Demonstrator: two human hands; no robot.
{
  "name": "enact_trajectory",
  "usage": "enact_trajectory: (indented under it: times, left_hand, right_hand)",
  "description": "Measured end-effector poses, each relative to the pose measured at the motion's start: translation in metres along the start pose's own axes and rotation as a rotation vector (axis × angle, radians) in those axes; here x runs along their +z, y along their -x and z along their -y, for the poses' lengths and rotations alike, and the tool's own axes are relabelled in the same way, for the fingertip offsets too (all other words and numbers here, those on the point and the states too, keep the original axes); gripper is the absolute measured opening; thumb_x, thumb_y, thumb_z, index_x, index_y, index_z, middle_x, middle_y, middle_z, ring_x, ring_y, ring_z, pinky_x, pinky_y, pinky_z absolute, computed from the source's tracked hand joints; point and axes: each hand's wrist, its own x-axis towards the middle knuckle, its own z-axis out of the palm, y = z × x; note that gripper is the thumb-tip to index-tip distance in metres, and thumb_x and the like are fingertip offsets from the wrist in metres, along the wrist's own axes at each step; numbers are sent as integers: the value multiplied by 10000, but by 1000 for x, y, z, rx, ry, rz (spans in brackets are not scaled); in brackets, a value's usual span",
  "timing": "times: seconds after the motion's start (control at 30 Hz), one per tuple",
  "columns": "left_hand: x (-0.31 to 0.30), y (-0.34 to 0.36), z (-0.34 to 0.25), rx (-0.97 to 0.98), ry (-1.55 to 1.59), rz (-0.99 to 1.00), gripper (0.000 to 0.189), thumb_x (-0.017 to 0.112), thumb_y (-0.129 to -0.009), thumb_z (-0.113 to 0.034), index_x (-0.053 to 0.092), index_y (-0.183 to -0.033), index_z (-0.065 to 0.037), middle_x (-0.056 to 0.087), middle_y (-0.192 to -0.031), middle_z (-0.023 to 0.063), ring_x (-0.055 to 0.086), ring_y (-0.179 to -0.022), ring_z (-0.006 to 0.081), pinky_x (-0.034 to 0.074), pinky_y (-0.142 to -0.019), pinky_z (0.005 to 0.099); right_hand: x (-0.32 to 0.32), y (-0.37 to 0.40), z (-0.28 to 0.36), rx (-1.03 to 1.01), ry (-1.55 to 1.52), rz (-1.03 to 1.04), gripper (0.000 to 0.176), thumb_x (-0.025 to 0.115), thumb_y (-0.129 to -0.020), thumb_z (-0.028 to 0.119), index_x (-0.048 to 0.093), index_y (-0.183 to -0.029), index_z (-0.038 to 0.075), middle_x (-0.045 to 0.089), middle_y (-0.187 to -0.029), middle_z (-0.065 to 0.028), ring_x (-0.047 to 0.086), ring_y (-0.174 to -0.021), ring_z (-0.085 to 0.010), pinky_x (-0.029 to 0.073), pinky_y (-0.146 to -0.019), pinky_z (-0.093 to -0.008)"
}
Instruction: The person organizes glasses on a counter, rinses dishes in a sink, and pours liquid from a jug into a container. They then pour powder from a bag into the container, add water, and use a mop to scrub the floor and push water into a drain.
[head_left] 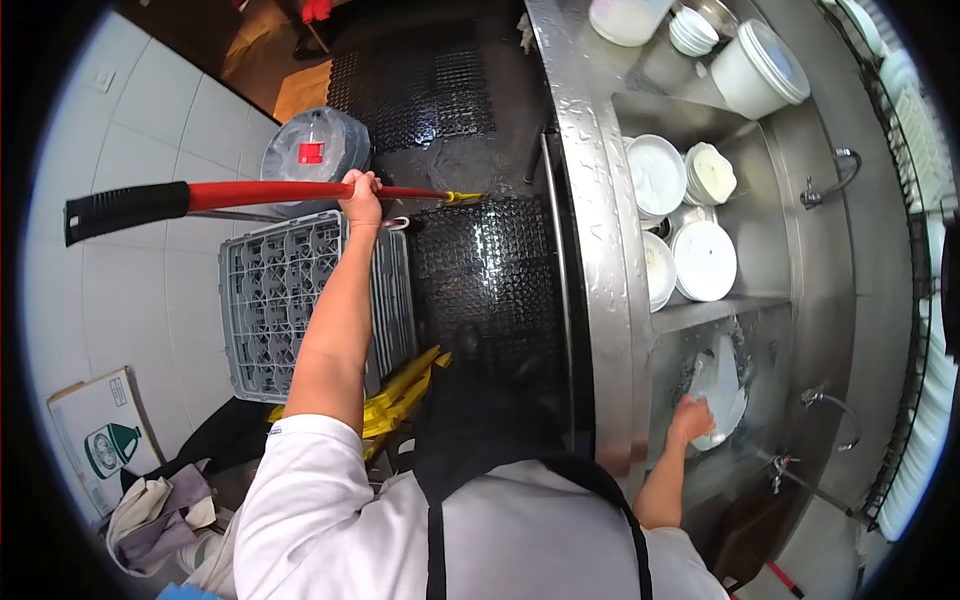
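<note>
My left hand (pixel 362 200) is wrapped round a long red pole (pixel 265 194) with a black grip at its left end. The pole reaches out over the dark floor to a yellow fitting (pixel 460 197); what is fixed beyond that is hard to make out. Down in the nearer sink basin, my right hand (pixel 690 420) is closed at the lower left edge of a white thing (pixel 722 385), which looks like a plate or a cloth and is partly blurred. Wet metal surrounds it. Stacked white bowls and plates (pixel 705 260) stand in the farther basin.
A grey glass rack (pixel 285 300) stands below my left arm, with a lined bin (pixel 345 140) beyond it. White tubs (pixel 760 70) sit on the counter's far end. Taps (pixel 848 425) line the sink's right side. Wet black mats (pixel 490 260) cover the floor.
</note>
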Motion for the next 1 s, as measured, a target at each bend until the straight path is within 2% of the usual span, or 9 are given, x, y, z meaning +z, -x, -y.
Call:
enact_trajectory:
  times: [0.1,0.2,0.23,0.33,0.37,0.47,0.67,0.7,1.0]
  left_hand:
    - [5,10,-1,-8,-34,9,264,546,-856,-41,408,-638,-96,453,-578,15,490,-549,132,467,-616,286]
    - [12,20,-4,-12,-26,10,262,544,-858,-39,408,-641,-95,451,-579,12,483,-546,130,468,-617,285]
    - [13,23,-2,-5,-14,3,264,543,-859,-39,403,-643,-97,454,-580,13,480,-544,129,468,-613,284]
    - [11,27,3,-29,18,12,263,542,-857,-39,400,-644,-97,461,-583,17,489,-552,129,466,-610,283]
    - [10,26,6,-33,22,21,263,546,-855,-33,404,-644,-98,463,-584,16,499,-557,129,464,-605,281]
    - [12,22,0,-15,-19,29,262,547,-852,-23,408,-643,-99,462,-586,12,504,-557,128,461,-602,276]
    - [10,0,8,-11,13,46,250,562,-844,-34,430,-639,-87,507,-592,25,511,-554,128,442,-563,280]
    - [11,-3,7,-3,0,55,248,563,-844,-34,435,-637,-84,512,-590,28,513,-554,128,440,-562,280]
    - [16,-20,20,24,-121,74,243,594,-819,-102,480,-610,-57,541,-570,29,509,-546,126,423,-572,289]
  right_hand:
    - [20,-2,17,-75,29,11,291,684,-780,331,663,-815,43,685,-784,-167,613,-765,-383,408,-765,-470]
    - [41,-1,36,140,-193,-6,341,668,-776,360,666,-813,21,691,-817,-185,626,-815,-396,426,-772,-482]
    - [38,-6,40,306,-287,132,376,649,-767,353,677,-842,-15,686,-869,-231,620,-861,-431,441,-771,-511]
    - [38,-4,32,588,-741,98,407,632,-750,321,671,-864,-68,681,-850,-245,623,-837,-399,459,-770,-500]
    - [37,4,31,844,-1117,23,385,625,-743,272,663,-856,-94,679,-840,-195,610,-807,-320,468,-769,-457]
    - [17,26,23,888,-1345,-91,358,612,-750,233,658,-858,-105,661,-868,-134,584,-808,-279,473,-767,-436]
    - [-70,38,16,765,-1440,-9,176,609,-771,193,612,-806,21,556,-842,-28,531,-742,-157,410,-647,-296]
    - [-101,32,43,755,-1603,-121,155,592,-788,155,560,-743,10,519,-771,-32,447,-643,-125,326,-559,-260]
    - [-251,-32,187,277,-2065,0,134,607,-857,124,612,-900,-2,621,-950,-76,594,-957,-185,477,-870,-358]
